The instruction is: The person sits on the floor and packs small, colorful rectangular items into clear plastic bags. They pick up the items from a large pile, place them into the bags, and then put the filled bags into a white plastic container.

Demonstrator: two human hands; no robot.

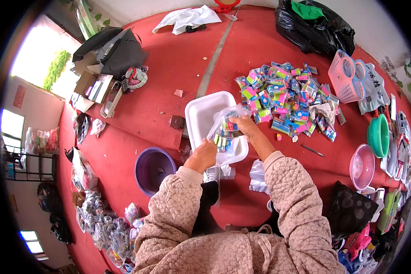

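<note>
Over a white plastic tub (197,112) I hold a clear plastic bag (224,139) with several small colourful packets inside. My left hand (202,156) is closed on the bag's near left edge. At its upper right edge my right hand (245,126) grips the plastic, fingers bent around it. The bag hangs tilted over the near half of the tub and hides part of its inside. To the right of the tub lies a large heap of small packets (283,98) in pink, green and blue.
A purple basin (154,171) stands left of my left forearm. Flat clear bags (258,176) lie near my right forearm. Pink baskets (347,77), a green basin (378,135) and a pink basin (362,166) are at the right. Wrapped goods (106,223) are piled at lower left.
</note>
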